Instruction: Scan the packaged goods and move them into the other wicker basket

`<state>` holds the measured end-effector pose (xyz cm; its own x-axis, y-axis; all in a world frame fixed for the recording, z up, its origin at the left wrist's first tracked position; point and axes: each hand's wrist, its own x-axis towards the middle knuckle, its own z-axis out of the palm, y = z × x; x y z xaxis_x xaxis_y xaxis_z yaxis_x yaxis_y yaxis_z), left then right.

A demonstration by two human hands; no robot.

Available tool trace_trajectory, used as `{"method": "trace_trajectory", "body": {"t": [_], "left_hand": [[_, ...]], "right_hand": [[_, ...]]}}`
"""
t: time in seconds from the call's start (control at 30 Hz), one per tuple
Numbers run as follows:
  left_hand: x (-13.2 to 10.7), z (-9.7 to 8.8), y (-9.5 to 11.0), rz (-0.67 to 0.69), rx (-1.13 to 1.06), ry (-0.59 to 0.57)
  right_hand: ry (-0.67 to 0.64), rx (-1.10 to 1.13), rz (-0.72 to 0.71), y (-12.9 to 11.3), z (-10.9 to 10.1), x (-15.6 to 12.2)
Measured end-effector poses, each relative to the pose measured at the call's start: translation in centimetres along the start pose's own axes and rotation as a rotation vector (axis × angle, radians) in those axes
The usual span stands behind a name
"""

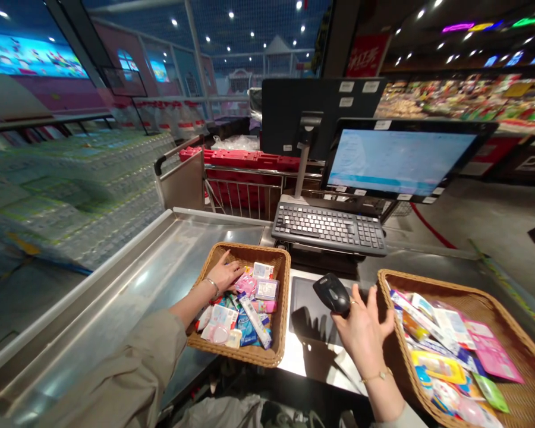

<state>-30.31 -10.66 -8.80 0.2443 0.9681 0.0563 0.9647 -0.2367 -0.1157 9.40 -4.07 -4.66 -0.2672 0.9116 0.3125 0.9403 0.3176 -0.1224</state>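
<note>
My left hand [225, 274] reaches into the left wicker basket [280, 333], its fingers closed on a pink packet [246, 284] among several small packaged goods. My right hand [361, 330] holds a black handheld scanner [333, 293] above the dark counter pad [305, 306]. The thumb and palm grip the scanner while the other fingers are spread upward. On the right stands a second wicker basket [386, 278], filled with colourful packets [450, 339].
A black keyboard [329, 227] and a lit till screen [401, 159] stand behind the baskets. A steel counter [129, 285] runs off to the left. Red shopping trolleys [245, 172] stand beyond the counter. Store shelves fill the far right.
</note>
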Motion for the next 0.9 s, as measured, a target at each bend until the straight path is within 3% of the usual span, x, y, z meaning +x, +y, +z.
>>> {"method": "trace_trajectory", "body": {"t": [0.27,0.67,0.9], "left_hand": [[0.4,-2.7,3.6,-0.135,0.125,0.147],[1.7,-6.3,8.3,-0.287,0.060,0.328],[3.2,-7.9,10.6,-0.297,0.044,0.385]], "right_hand": [[0.036,0.017,-0.034,-0.1,-0.4,-0.1],[0.065,0.027,-0.045,0.0,-1.7,-0.4],[0.094,0.039,-0.051,0.1,-2.7,-0.6]]}}
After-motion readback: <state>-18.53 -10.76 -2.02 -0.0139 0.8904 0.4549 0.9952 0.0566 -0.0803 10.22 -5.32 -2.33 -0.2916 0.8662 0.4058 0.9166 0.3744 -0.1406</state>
